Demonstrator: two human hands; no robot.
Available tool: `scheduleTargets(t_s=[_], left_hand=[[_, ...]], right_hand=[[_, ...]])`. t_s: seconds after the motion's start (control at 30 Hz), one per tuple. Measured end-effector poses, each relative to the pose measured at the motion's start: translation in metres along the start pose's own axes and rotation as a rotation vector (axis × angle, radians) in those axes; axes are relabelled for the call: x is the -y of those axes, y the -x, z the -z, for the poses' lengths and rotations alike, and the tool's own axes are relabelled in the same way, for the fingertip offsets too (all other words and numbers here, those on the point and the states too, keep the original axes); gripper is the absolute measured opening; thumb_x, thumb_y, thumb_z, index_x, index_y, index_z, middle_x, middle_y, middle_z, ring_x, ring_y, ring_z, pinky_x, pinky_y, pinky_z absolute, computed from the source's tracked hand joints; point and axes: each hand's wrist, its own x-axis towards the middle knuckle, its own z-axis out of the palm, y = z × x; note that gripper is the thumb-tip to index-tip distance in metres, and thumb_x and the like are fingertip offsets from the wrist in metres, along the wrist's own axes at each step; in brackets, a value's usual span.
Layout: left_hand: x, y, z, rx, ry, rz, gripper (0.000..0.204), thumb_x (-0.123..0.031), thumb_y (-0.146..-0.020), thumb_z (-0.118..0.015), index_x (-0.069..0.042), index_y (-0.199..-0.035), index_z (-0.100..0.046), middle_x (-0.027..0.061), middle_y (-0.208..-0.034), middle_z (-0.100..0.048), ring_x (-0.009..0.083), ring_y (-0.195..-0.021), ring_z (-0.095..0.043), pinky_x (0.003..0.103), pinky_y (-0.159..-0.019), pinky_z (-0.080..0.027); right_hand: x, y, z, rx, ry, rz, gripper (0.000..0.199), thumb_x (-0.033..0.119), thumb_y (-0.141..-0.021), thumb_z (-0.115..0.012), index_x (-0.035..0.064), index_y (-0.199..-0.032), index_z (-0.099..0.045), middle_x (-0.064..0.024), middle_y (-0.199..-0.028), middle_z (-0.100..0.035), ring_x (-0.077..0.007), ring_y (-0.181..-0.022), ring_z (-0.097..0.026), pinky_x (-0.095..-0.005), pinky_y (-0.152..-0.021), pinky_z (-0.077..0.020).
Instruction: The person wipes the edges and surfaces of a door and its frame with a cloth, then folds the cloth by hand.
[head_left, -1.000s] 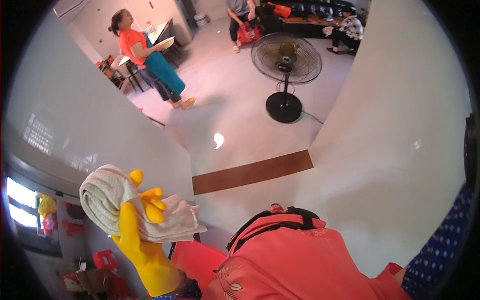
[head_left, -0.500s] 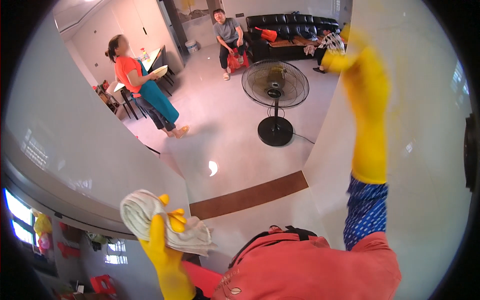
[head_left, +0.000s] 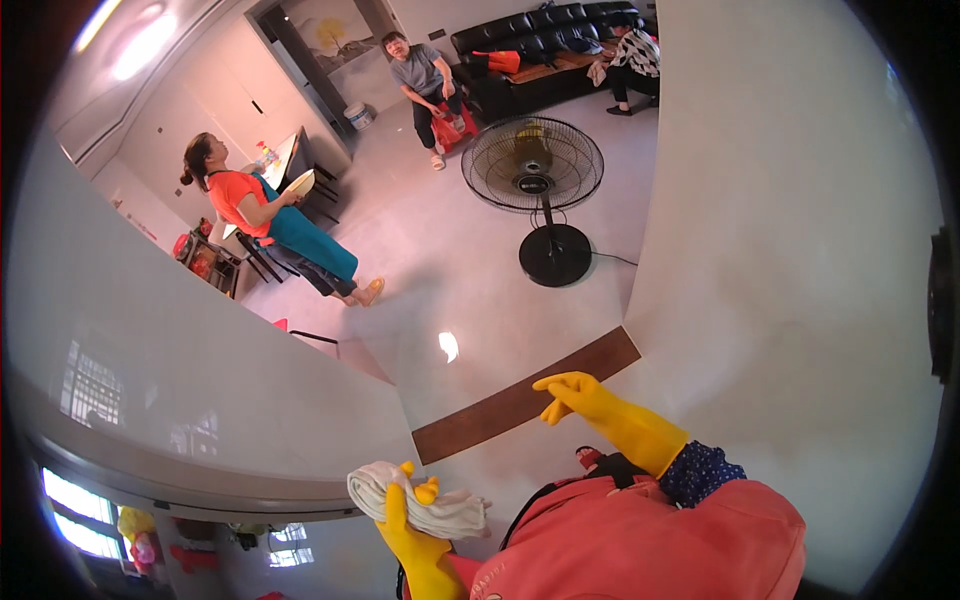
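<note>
My left hand point(head_left: 408, 525), in a yellow rubber glove, is closed round a folded white towel point(head_left: 446, 513) at the lower middle. The towel's loose end hangs out to the right, and yellow fingertips show over its top. My right hand point(head_left: 588, 402), gloved in yellow too with a dotted dark blue cuff, is held in front of my chest. Its fingers stretch to the left with a gap between them, and nothing is in it. It appears above the brown floor strip point(head_left: 525, 395).
Glossy pale walls rise on the left point(head_left: 200, 350) and right point(head_left: 800, 250). Past the brown strip stands a black pedestal fan point(head_left: 535, 185) with a cord. A person in a teal apron point(head_left: 310, 245) holds a bowl; others are near the black sofa point(head_left: 540, 40).
My right hand has come down from high beside the right wall to chest height. My left hand, still holding the towel, has shifted right and lower. The view has tilted.
</note>
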Motion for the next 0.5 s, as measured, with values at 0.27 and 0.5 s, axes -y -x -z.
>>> scheduleTargets(t_s=[0.27, 0.5], left_hand=[[0.021, -0.021, -0.049, -0.007, -0.017, 0.012, 0.037, -0.028, -0.098, -0.059, 0.0, -0.122, -0.056, 0.0133, -0.087, -0.069, 0.0254, -0.079, -0.07, 0.038, -0.069, -0.059], [0.016, -0.034, -0.013, -0.093, 0.029, 0.039, 0.039, -0.029, -0.098, -0.057, -0.002, -0.126, -0.055, 0.0116, -0.087, -0.068, 0.0246, -0.081, -0.069, 0.037, -0.068, -0.058]], right_hand=[[0.003, -0.029, -0.004, 0.117, 0.407, -0.012, 0.033, 0.018, -0.098, -0.056, -0.0018, -0.124, -0.06, -0.0092, -0.08, -0.068, -0.0168, -0.071, -0.069, -0.0292, -0.068, -0.0526], [-0.008, -0.04, -0.034, 0.21, 0.752, -0.086, 0.037, 0.025, -0.095, -0.058, -0.0005, -0.122, -0.063, -0.0126, -0.092, -0.069, -0.0178, -0.071, -0.069, -0.0313, -0.069, -0.0529]])
